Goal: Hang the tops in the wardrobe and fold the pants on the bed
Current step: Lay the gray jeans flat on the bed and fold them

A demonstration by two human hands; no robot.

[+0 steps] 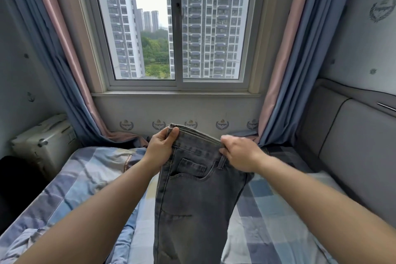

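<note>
Grey denim jeans (192, 195) are held up by the waistband over the checked bed (75, 178), pinched at one end by the left hand (161, 146) and gripped at the other by the right hand (240, 153). Open bedding is seen on both sides, bounded by a padded headboard (351, 146) and a pale case (45, 135). The legs are cut off at the lower edge, and the right fingertips are seemingly hidden behind the cloth.

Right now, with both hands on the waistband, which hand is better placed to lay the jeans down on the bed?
Probably neither alone. The left hand pinches one waistband corner and the right hand grips the other, so the jeans hang evenly over the bed. Lower both together.
</note>
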